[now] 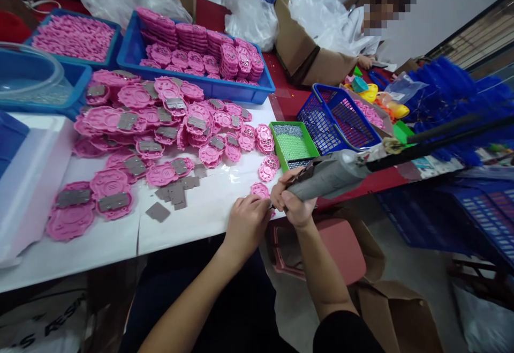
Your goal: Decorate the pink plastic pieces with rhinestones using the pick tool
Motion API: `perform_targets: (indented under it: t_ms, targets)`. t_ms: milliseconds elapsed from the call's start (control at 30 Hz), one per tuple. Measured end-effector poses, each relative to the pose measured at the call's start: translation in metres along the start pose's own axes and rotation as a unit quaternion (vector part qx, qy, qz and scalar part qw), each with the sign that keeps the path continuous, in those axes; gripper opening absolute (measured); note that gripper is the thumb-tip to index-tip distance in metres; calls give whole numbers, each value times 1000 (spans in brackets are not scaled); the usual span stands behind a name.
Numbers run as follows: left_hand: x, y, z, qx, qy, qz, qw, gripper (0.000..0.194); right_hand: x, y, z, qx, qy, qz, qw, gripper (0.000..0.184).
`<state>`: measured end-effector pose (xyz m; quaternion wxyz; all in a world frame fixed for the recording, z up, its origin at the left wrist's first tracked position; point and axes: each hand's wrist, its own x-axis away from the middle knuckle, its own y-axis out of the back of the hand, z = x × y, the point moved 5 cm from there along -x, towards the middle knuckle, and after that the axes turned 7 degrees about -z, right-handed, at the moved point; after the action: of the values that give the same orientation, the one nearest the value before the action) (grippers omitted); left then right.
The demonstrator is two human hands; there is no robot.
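My right hand point(296, 203) is wrapped round a grey electric screwdriver point(333, 173), which hangs by a cord from the right. Its thin tip points left, toward the fingers of my left hand point(249, 219). That hand is closed at the table's front edge, its fingers curled and pressed together; what they hold is hidden. Just behind them lies a pink plastic part point(259, 189), with a second pink part point(269, 167) farther back. A large heap of pink parts with grey metal plates point(196, 122) covers the left of the table. Loose grey plates point(176, 193) lie in front of it.
A green tray of small screws point(295, 144) stands beyond the screwdriver, beside a blue basket point(317, 122). Behind the heap is a blue bin point(252, 93) of stacked pink parts. A pink stool point(341, 246) stands below the edge. Another person point(357, 31) sits at the back right.
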<state>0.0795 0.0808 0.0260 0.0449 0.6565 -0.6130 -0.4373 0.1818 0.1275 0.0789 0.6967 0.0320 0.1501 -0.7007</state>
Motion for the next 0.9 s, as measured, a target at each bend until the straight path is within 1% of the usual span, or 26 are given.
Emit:
perform_targets:
  t_ms: [67, 200, 267, 300, 367, 400, 467, 500, 567, 600, 633, 667, 733, 800, 900]
  targets:
    - [0, 0, 0, -1, 1, 4, 1000, 6, -2, 0, -1, -17, -4, 24, 1000, 33]
    - [-1, 0, -1, -4, -4, 5, 1000, 6, -3, -1, -1, -50, -12, 39, 998, 34]
    - [0, 1, -1, -7, -6, 5, 1000, 5, -2, -2, 3, -65, -9, 48, 997, 31]
    - [0, 2, -2, -8, -8, 5, 1000, 4, -2, -1, 7, -71, 1, 43, 997, 28]
    - [2, 2, -2, -7, -21, 8, 1000, 6, -5, 10, 21, -76, 39, -3, 996, 22]
    - [3, 1, -3, -6, -31, 10, 999, 8, -7, 19, 30, -75, 66, -42, 994, 20]
    - [6, 0, -3, -11, -51, 12, 999, 11, -13, 43, 48, -59, 120, -141, 981, 17]
    - [8, -1, -3, -16, -58, 11, 998, 12, -16, 57, 55, -44, 141, -195, 970, 17]
    - [11, -2, -3, -28, -64, 1, 998, 13, -26, 85, 64, -7, 170, -300, 939, 16]
    - [12, -2, -3, -32, -63, -4, 997, 14, -31, 97, 65, 7, 180, -342, 922, 16]
    - [14, -2, -3, -34, -62, -7, 997, 15, -36, 106, 64, 15, 186, -369, 911, 17]
    - [15, -2, -3, -34, -61, -6, 998, 16, -41, 113, 62, 19, 186, -382, 905, 18]
    - [16, -1, -4, -27, -58, 4, 998, 19, -50, 121, 55, 23, 178, -382, 906, 20]
    - [15, 0, -5, -17, -55, 16, 998, 19, -53, 121, 47, 26, 164, -368, 915, 19]
    - [12, 4, -5, -6, -53, 22, 998, 17, -52, 116, 39, 29, 150, -344, 927, 20]
